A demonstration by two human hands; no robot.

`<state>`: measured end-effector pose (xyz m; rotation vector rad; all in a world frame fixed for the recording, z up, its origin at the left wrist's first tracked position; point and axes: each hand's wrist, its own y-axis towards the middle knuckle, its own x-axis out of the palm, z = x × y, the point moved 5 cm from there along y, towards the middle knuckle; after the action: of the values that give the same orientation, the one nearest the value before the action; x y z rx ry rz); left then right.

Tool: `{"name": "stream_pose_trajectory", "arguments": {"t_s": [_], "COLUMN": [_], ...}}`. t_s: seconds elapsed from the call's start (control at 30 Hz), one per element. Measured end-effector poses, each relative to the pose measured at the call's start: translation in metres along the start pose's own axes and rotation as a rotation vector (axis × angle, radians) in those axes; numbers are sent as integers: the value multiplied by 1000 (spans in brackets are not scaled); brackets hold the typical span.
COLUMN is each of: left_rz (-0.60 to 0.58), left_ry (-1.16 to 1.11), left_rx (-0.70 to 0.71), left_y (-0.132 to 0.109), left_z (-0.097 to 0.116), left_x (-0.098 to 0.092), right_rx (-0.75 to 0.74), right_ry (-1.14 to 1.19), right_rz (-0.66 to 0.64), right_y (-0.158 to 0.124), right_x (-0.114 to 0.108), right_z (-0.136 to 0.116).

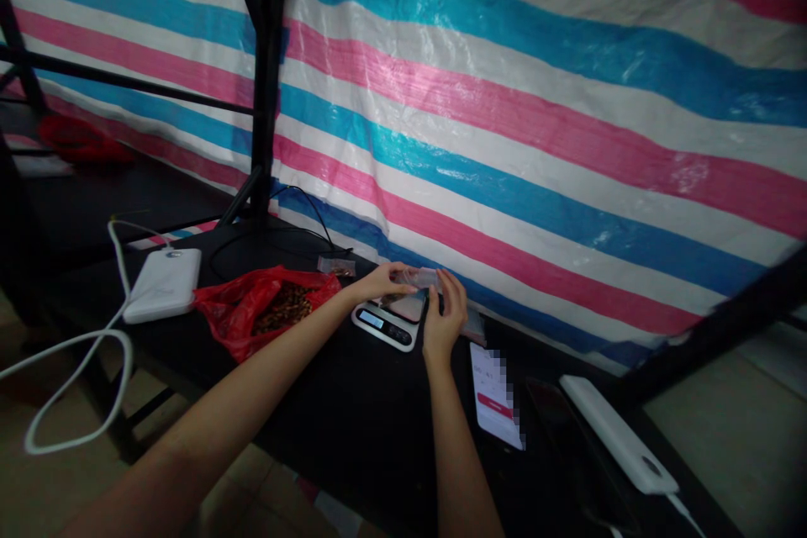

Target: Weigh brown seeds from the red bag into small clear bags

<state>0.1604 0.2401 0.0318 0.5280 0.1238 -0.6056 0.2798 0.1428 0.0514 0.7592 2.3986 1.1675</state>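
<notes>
My left hand [386,279] and my right hand [445,318] pinch the two sides of a small clear plastic bag [421,276]. They hold it over a white digital scale [398,340] with a lit display. The bag's contents are hard to make out. To the left of the scale, an open red plastic bag [236,298] holds many small brown pieces [285,308], too small to name. A small clear bag [337,267] with brown pieces in it lies behind my left wrist. Another clear bag [474,325] lies beside my right hand, partly hidden by it.
On the black table [371,429] lie a white power bank [165,286] with a looping cable, a lit phone [495,395], a dark phone [571,437] and a second white power bank [614,433]. Striped sheeting [504,143] hangs behind, beside a black metal post [265,84].
</notes>
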Motion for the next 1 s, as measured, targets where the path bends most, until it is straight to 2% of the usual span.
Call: {"name": "stream_pose_trajectory", "arguments": {"t_s": [0.13, 0.2, 0.3, 0.37, 0.47, 0.53, 0.6, 0.7, 0.8, 0.9, 1.0], "left_rz": [151, 168, 146, 154, 226, 275, 276, 200, 135, 146, 129], "left_ry": [317, 541, 780, 871, 964, 1007, 1023, 993, 907, 838, 738], "left_rx": [57, 28, -62, -70, -3, 18, -42, -228, -402, -460, -477], "left_y": [10, 12, 3, -11, -43, -68, -93, -125, -153, -170, -177], "left_z": [-2, -6, -5, 7, 39, 57, 61, 45, 21, 9, 6], "left_x": [-3, 2, 8, 5, -17, -44, -76, -121, -149, -161, -162], "right_rx": [166, 256, 328, 342, 345, 352, 354, 337, 272, 119, -9], "right_ry": [167, 219, 236, 237, 252, 280, 316, 337, 264, 155, 1], "right_rz": [194, 255, 255, 214, 117, 21, -135, -436, -681, -791, -838], "right_y": [0, -2, -3, -4, -6, -11, -19, -39, -62, -76, -81], "right_x": [-7, -10, -9, -5, 5, 17, 35, 69, 102, 125, 136], "right_z": [20, 33, 48, 51, 45, 35, 19, -11, -39, -59, -66]}}
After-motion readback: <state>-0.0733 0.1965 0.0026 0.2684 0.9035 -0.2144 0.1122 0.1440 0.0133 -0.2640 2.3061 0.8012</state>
